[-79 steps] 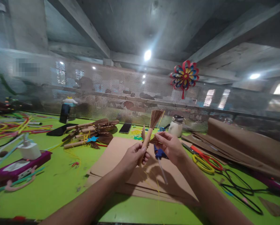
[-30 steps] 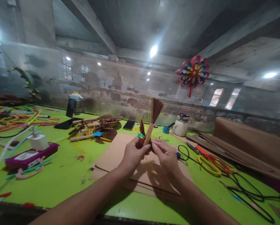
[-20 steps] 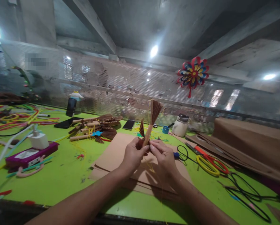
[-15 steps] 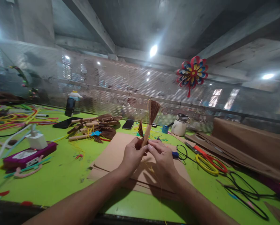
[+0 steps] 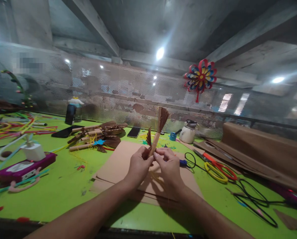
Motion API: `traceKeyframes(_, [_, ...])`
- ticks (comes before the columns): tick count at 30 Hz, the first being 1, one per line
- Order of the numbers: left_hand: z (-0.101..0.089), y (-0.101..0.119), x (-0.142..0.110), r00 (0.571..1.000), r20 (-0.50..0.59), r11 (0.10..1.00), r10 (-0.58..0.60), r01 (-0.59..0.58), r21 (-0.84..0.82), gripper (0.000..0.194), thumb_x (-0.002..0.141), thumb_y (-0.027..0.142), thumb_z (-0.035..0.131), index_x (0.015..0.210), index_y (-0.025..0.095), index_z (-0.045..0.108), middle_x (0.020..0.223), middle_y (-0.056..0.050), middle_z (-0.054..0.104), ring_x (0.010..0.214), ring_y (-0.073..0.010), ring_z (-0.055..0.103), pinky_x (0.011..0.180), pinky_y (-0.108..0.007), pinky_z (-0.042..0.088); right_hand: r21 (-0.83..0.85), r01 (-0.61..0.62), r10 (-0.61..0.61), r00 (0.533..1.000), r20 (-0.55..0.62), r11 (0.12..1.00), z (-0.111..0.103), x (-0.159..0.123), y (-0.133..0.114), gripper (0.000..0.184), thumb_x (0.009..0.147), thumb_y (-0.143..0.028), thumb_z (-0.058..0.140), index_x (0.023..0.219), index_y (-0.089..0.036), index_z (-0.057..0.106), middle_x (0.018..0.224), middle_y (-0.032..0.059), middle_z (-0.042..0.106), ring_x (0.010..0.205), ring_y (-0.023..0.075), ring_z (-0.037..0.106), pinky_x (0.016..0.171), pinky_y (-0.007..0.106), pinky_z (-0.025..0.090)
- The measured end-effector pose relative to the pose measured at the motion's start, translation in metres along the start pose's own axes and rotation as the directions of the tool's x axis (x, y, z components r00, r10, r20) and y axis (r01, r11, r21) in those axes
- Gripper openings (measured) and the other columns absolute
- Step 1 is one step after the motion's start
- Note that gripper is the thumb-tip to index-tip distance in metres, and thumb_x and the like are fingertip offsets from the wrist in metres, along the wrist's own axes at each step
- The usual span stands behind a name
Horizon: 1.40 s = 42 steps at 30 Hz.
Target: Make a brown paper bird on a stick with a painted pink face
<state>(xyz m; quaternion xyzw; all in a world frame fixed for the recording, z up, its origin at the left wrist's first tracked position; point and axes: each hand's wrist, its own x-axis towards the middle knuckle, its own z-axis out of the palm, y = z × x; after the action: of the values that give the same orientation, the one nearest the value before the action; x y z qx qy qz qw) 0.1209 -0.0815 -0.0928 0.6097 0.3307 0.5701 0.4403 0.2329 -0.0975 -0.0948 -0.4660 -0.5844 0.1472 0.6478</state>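
Note:
Between my two hands stands a brown paper roll (image 5: 155,142) with a pleated paper fan (image 5: 163,119) at its upper end. A smaller pleated piece (image 5: 148,138) sticks out on its left side. My left hand (image 5: 139,166) is closed around the roll's lower part. My right hand (image 5: 168,165) pinches the same lower end, thumb and fingers close to the left thumb. Thin yellow strands (image 5: 157,178) hang down below the hands. Beneath them lie flat sheets of brown paper (image 5: 111,169). The fingers hide the roll's bottom end.
On the left lie a pile of similar paper rolls (image 5: 95,133), a purple power strip (image 5: 26,166) and coloured strips (image 5: 4,126). On the right are scissors (image 5: 216,169), a black cable (image 5: 253,199), a blue-handled tool (image 5: 183,163), a white pot (image 5: 187,131) and large brown paper (image 5: 258,151).
The view has turned slightly to the right, so the table things sit a little further left. Both hands keep their hold on the paper roll, with only slight finger movement.

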Motion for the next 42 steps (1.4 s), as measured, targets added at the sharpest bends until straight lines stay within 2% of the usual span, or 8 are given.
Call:
traceKeyframes(8, [-0.001,-0.012,0.0,0.995,-0.004,0.97,0.097,-0.094,0.223,0.01,0.075,0.024,0.056,0.07,0.019,0.048,0.062,0.003,0.054,0.06,-0.0133,0.052,0.056,-0.023,0.041,0.076,-0.1,0.097,0.995,0.033,0.992,0.005,-0.001,0.008,0.017,0.068,-0.032,0.068,0.073,-0.019,0.059,0.072,0.0036,0.061,0.065,0.0178,0.055,0.057,0.029,0.043])
traceKeyframes(15, [0.0,0.001,-0.005,0.994,-0.023,0.929,0.106,-0.091,0.359,0.006,0.073,0.019,0.054,0.069,0.02,0.05,0.061,0.003,0.055,0.058,-0.0132,0.052,0.055,-0.022,0.039,0.082,-0.199,0.196,0.98,0.041,0.977,0.007,0.0,0.002,0.02,0.065,-0.03,0.066,0.071,-0.017,0.052,0.065,0.0013,0.058,0.058,0.0154,0.053,0.054,0.029,0.044])
traceKeyframes(21, [0.001,0.009,-0.009,0.99,0.009,0.904,0.143,-0.134,0.405,0.002,0.078,0.02,0.052,0.078,0.019,0.054,0.071,0.001,0.063,0.064,-0.0142,0.057,0.059,-0.023,0.041,0.202,-0.254,0.252,0.967,0.038,0.946,0.005,0.002,-0.003,0.021,0.061,-0.029,0.069,0.071,-0.014,0.058,0.065,0.0011,0.061,0.059,0.0151,0.055,0.058,0.028,0.045])
traceKeyframes(27, [-0.002,0.021,-0.01,0.975,0.146,0.957,0.168,-0.197,0.213,0.019,0.078,0.024,0.056,0.095,0.016,0.059,0.088,-0.004,0.065,0.08,-0.0175,0.06,0.068,-0.025,0.045,0.394,-0.306,0.295,0.951,0.09,0.867,-0.004,0.01,-0.007,0.024,0.055,-0.029,0.074,0.069,-0.014,0.06,0.061,0.0,0.063,0.059,0.0141,0.056,0.061,0.029,0.045])
traceKeyframes(31, [-0.006,0.024,-0.003,0.994,0.105,1.0,0.031,-0.031,-0.001,0.017,0.08,0.029,0.055,0.083,0.013,0.061,0.079,-0.005,0.063,0.075,-0.0182,0.059,0.068,-0.028,0.046,0.403,-0.328,0.284,0.944,0.166,0.855,-0.009,0.014,-0.008,0.025,0.054,-0.029,0.077,0.068,-0.013,0.063,0.061,-0.0002,0.063,0.058,0.013,0.055,0.061,0.028,0.044])
traceKeyframes(33, [-0.008,0.024,0.001,0.992,0.114,0.994,-0.048,0.059,-0.097,0.021,0.078,0.032,0.059,0.086,0.012,0.062,0.082,-0.006,0.064,0.077,-0.0186,0.059,0.07,-0.029,0.047,0.394,-0.332,0.272,0.941,0.199,0.857,-0.01,0.013,-0.008,0.025,0.055,-0.03,0.077,0.069,-0.013,0.064,0.062,-0.0001,0.064,0.059,0.0131,0.055,0.062,0.028,0.044])
traceKeyframes(36, [-0.012,0.022,0.004,0.971,0.212,0.969,-0.114,0.155,-0.19,0.027,0.077,0.032,0.063,0.096,0.013,0.064,0.092,-0.008,0.065,0.083,-0.019,0.059,0.073,-0.028,0.046,0.398,-0.342,0.266,0.935,0.236,0.851,-0.01,0.011,-0.009,0.025,0.058,-0.03,0.076,0.075,-0.014,0.067,0.069,0.0011,0.067,0.066,0.0143,0.058,0.069,0.029,0.045])
traceKeyframes(42, [-0.015,0.019,0.006,0.907,0.4,0.914,-0.134,0.269,-0.303,0.028,0.081,0.031,0.061,0.103,0.015,0.067,0.099,-0.01,0.066,0.084,-0.0169,0.059,0.078,-0.026,0.043,0.416,-0.36,0.265,0.926,0.27,0.835,-0.013,0.01,-0.006,0.023,0.06,-0.03,0.076,0.077,-0.015,0.069,0.077,0.0036,0.07,0.075,0.0171,0.062,0.078,0.032,0.046])
